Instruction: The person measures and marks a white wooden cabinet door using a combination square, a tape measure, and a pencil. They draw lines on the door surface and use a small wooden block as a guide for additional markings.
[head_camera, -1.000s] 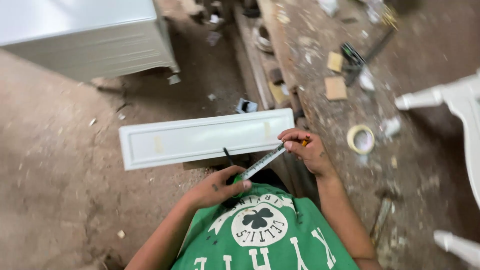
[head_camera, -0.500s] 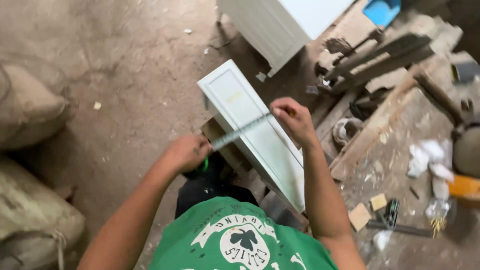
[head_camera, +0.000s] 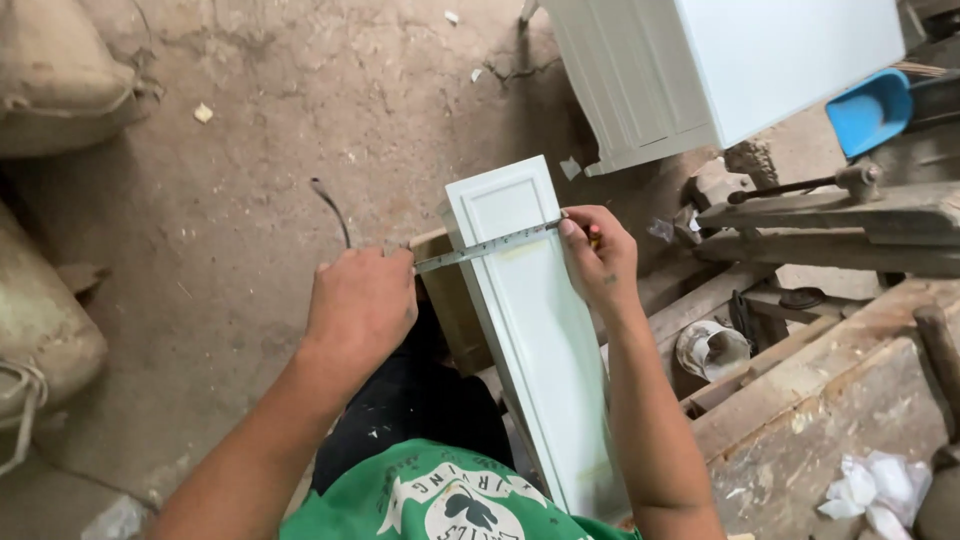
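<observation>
Across the long white-painted framed wooden panel (head_camera: 535, 330), propped over the dirt floor (head_camera: 250, 150), a thin steel measuring tape (head_camera: 487, 246) is being stretched: pinched by left hand (head_camera: 362, 300) and right hand (head_camera: 600, 258) fingers. Panel looking stiff, light, scratch-prone; best gripped by long edges.

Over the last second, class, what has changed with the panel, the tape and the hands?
The white panel has swung from lying crosswise to pointing away from the person. The tape now spans its width near the far end instead of hanging beside it. Unchanged: the left hand and right hand still hold the tape's ends.
</observation>
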